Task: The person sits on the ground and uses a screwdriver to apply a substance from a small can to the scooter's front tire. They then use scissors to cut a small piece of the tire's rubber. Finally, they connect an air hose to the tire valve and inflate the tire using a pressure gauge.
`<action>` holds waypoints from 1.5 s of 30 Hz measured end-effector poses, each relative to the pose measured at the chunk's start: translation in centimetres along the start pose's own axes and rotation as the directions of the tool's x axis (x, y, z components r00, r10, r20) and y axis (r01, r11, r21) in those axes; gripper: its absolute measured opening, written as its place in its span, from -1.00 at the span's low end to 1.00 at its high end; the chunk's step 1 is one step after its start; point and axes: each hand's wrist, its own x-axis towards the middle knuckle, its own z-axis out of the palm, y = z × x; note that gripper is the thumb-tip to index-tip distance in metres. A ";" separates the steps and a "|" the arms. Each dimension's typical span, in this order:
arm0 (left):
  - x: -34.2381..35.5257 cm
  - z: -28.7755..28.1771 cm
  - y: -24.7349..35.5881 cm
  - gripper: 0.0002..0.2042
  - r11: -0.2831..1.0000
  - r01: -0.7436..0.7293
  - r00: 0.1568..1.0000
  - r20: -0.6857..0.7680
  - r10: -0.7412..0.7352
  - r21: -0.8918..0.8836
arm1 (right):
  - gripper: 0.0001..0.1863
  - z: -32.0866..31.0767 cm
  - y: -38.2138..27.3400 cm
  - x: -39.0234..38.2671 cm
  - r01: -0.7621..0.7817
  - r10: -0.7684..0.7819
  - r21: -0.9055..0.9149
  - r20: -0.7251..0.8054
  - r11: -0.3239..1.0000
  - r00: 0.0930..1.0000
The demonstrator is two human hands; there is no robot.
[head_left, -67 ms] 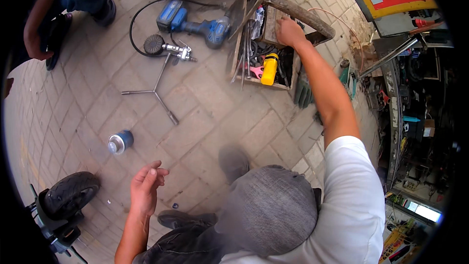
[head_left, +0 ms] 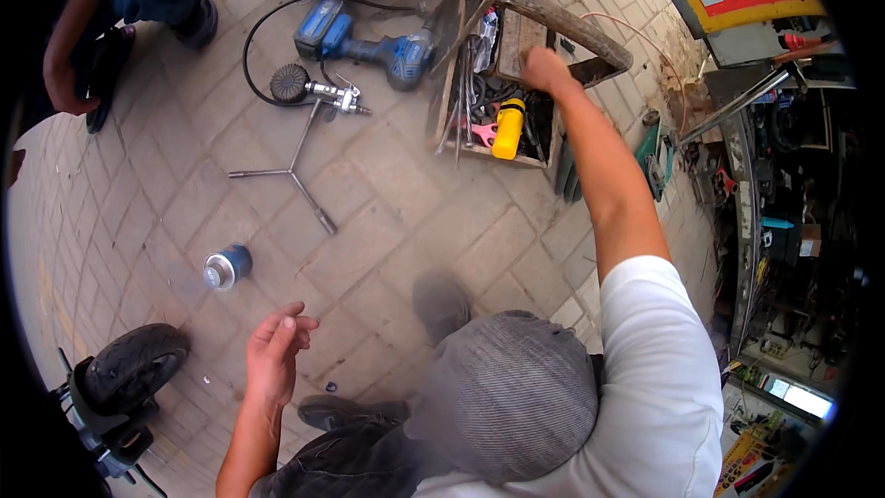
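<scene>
- Against the frame a tenth of a second before, almost nothing had shifted: our right hand [head_left: 546, 69] was in the same spot, reached out over the wooden toolbox [head_left: 450, 101] at the far side of the paved floor [head_left: 387, 221].
- That right hand sat just above the tools packed in the box, close to the yellow bottle-shaped item [head_left: 507, 129] and a pink-handled tool [head_left: 483, 134]. We saw only its back, so we could not tell whether its fingers were closed on anything or merely resting among the tools.
- Our left hand [head_left: 277, 350] hung low over the paving, palm half turned up, fingers loosely curled and holding nothing; it too had barely moved.
- We judged from this stillness that the work in hand was rummaging in the box, with nothing yet lifted out.
- On the floor lay a three-armed wrench [head_left: 293, 166], a gauge with a black hose [head_left: 293, 83], a blue cordless driver [head_left: 369, 44] and, nearer us, a small blue can [head_left: 226, 267] on its side.
- A scooter wheel [head_left: 134, 364] stood at our lower left, and another person's hand [head_left: 63, 83] showed at the upper left, apart from ours.
</scene>
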 end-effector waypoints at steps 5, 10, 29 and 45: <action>-0.4 0.0 0.8 -0.60 1.000 0.007 1.000 0.003 -0.007 0.003 | -0.56 -2.6 0.0 -0.4 0.024 -0.024 -0.006 0.052 1.000 0.998; -1.0 -1.1 -0.3 -0.60 0.998 0.060 0.997 -0.037 -0.061 -0.032 | -0.67 -7.3 -14.0 -11.4 0.215 -0.528 0.696 0.270 0.685 0.805; -1.7 -9.0 -4.8 -0.39 0.848 -0.080 0.859 -0.395 0.325 0.523 | -0.91 5.2 -32.6 -14.2 0.895 -0.901 -0.102 -0.045 0.434 0.432; 13.3 -16.5 -4.0 -0.30 0.672 -0.547 0.772 -0.010 0.636 0.500 | -0.61 -2.8 -4.6 -35.9 0.247 -0.246 0.037 -0.041 0.968 0.968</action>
